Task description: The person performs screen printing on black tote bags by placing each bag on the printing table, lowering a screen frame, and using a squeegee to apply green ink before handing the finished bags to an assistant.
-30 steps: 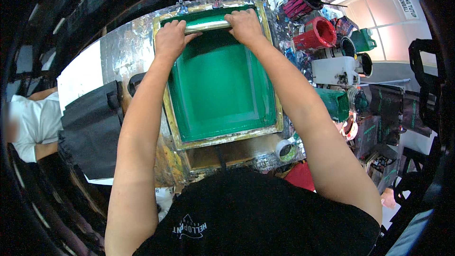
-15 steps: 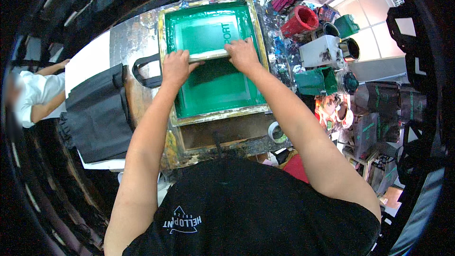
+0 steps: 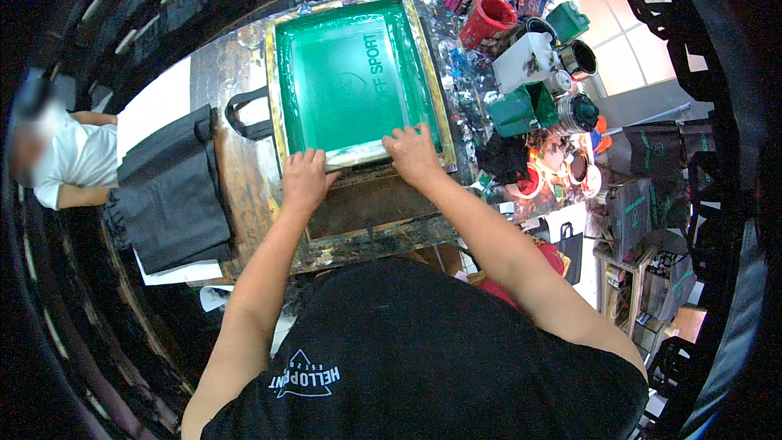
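Note:
A screen-printing frame lies on the work table, its mesh coated with green ink and showing darker printed lettering and a curved line. Across its near end runs a pale squeegee, gripped at both ends. My left hand is closed over the left end, fingers bent over the top. The right end is held by my right hand in the same way. My hands hide parts of the squeegee, and its blade's lower edge is not visible. From under the frame's left side sticks out a black bag handle.
Black fabric bags are stacked on a white board at the left, beside another person. On the right stand a red bucket, a green container, a white jug and several paint cans. Clamps line the frame's far edge.
Both hands have drawn the squeegee toward me, from mid-screen to the near end of the frame. More of the green mesh and its lettering now shows behind it. The view has shifted slightly.

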Demonstrator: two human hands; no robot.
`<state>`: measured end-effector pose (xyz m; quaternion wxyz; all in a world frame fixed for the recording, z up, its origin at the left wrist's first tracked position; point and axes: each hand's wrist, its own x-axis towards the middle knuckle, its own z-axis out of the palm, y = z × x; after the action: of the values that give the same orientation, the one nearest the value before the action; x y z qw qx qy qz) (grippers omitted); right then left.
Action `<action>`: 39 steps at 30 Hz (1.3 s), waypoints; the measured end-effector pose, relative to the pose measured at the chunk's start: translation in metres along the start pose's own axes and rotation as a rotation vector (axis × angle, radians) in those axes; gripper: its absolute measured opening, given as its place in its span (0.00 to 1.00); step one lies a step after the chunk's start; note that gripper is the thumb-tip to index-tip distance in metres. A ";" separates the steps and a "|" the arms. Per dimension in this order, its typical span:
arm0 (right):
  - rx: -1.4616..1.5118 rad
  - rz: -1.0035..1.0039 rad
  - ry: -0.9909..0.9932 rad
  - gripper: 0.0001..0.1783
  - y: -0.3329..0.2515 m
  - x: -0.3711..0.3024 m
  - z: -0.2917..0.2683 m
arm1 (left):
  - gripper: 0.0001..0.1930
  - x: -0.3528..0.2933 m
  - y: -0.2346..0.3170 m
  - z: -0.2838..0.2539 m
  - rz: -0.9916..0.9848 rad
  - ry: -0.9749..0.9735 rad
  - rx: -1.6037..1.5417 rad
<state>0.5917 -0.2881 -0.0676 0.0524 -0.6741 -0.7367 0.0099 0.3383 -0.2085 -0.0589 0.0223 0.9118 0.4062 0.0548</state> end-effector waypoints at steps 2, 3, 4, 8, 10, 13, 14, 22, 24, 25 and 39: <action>-0.011 -0.005 -0.002 0.08 -0.008 -0.013 0.000 | 0.25 -0.012 0.003 -0.001 0.013 0.007 0.001; -0.026 -0.011 0.064 0.08 -0.010 -0.016 0.002 | 0.25 -0.014 0.004 -0.001 0.012 0.007 -0.001; -0.033 -0.003 0.024 0.07 -0.007 -0.013 0.003 | 0.25 -0.015 0.003 -0.001 0.009 0.007 -0.003; 0.003 -0.020 -0.186 0.18 -0.002 0.008 -0.024 | 0.27 0.001 0.002 -0.014 -0.066 -0.035 -0.049; 0.063 -0.063 -0.193 0.26 0.002 0.015 -0.032 | 0.30 0.004 0.003 -0.022 -0.108 -0.057 -0.085; 0.155 -0.136 -0.113 0.30 0.010 0.001 -0.025 | 0.47 -0.010 -0.001 -0.025 -0.047 0.150 -0.280; 0.126 -0.189 -0.043 0.29 0.011 -0.003 -0.023 | 0.51 -0.019 -0.004 -0.024 -0.035 0.217 -0.343; 0.178 -0.111 0.108 0.31 -0.034 -0.036 -0.003 | 0.53 -0.102 -0.050 0.040 -0.458 0.057 -0.212; 0.240 -0.082 0.087 0.31 -0.037 -0.038 -0.005 | 0.48 -0.098 -0.058 0.050 -0.450 0.031 -0.225; 0.252 -0.069 0.081 0.32 -0.038 -0.040 -0.006 | 0.40 -0.098 -0.062 0.054 -0.487 0.063 -0.303; 0.196 -0.066 0.197 0.27 -0.034 -0.009 -0.083 | 0.35 -0.095 -0.054 0.031 -0.488 0.361 -0.813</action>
<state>0.5664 -0.3053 0.0168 0.1905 -0.6389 -0.7452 0.0139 0.2386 -0.2428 -0.1021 0.3171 0.6840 0.5506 0.3584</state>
